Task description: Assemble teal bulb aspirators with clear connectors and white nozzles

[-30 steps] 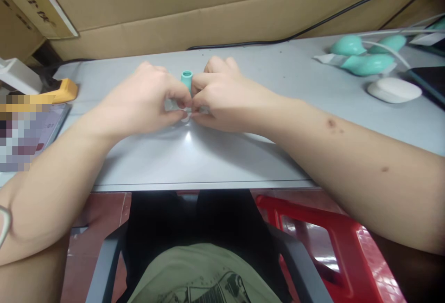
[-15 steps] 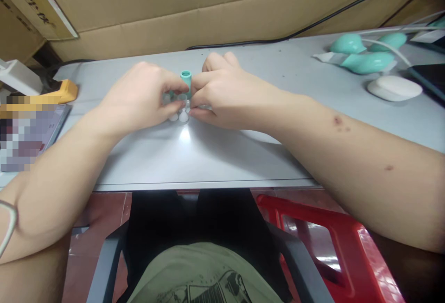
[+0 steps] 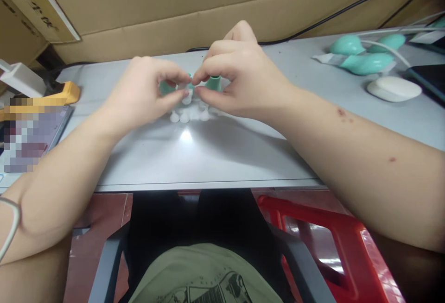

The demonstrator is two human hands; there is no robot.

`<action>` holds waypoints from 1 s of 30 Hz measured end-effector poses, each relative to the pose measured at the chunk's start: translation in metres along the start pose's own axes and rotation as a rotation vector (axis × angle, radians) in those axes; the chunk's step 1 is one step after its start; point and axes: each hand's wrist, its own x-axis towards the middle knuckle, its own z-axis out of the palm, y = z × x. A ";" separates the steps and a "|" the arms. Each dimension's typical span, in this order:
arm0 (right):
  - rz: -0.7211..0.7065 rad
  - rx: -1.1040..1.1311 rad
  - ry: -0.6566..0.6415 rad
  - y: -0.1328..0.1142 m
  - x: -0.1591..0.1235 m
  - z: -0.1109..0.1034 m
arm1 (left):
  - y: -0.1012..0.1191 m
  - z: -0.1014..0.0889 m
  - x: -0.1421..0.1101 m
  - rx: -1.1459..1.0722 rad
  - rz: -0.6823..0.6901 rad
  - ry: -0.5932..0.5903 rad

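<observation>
My left hand (image 3: 144, 90) and my right hand (image 3: 239, 73) meet above the desk with their thumbs and index fingers almost touching. Pinched in the left fingertips is a small white plastic piece (image 3: 187, 98). The right thumb and index finger close at the same spot, but what lies between them is hidden. Below stand several small white cone-shaped pieces, among them a left one (image 3: 174, 116) and a right one (image 3: 204, 115). A teal tube (image 3: 213, 83) shows behind the right fingers, and more teal is partly covered by the left hand.
On the right lie teal rounded pieces (image 3: 368, 62) with a white oval object (image 3: 394, 89). A phone-like slab (image 3: 60, 129), a yellow object (image 3: 71, 93) and a white adapter (image 3: 22, 79) are on the left. A cardboard wall (image 3: 156, 6) borders the desk (image 3: 156, 164); a red stool (image 3: 313, 219) stands below.
Both hands have risen off the cluster, the right one more, and come together with the small white piece between them. More of the white cones now show beneath.
</observation>
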 end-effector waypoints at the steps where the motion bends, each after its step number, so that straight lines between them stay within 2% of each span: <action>1: -0.004 0.035 0.044 0.002 -0.001 0.000 | 0.001 0.000 -0.001 -0.079 -0.010 0.031; 4: 0.017 0.143 0.149 0.005 -0.003 0.002 | 0.002 0.000 -0.002 -0.278 -0.024 0.118; 6: 0.068 0.188 0.188 0.003 -0.004 0.004 | 0.003 0.002 -0.002 -0.358 -0.065 0.136; 9: 0.122 0.247 0.214 -0.002 -0.004 0.006 | 0.005 0.005 -0.002 -0.416 -0.144 0.119; 16: 0.145 0.408 0.257 0.000 -0.004 0.011 | 0.004 0.008 -0.003 -0.535 -0.181 0.075; 22: 0.163 0.521 0.264 -0.002 -0.005 0.013 | 0.001 0.008 -0.001 -0.562 -0.191 0.072; 30: 0.173 0.614 0.192 -0.002 -0.003 0.012 | 0.005 0.006 -0.002 -0.486 -0.204 0.033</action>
